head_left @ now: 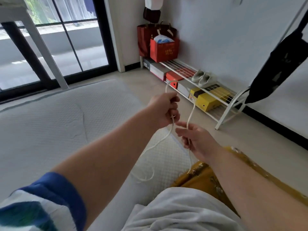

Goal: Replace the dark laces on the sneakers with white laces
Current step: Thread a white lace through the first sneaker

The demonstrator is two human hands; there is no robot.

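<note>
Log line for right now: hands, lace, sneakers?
left hand: grips white lace | right hand: lace runs through loosely curled fingers | sneakers: none in hand | pale shoes: on rack

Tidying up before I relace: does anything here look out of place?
Nothing looks damaged or spilled. The white lace loops loosely between both hands, tails dangling. The pale shoes sit neatly on the rack.
</note>
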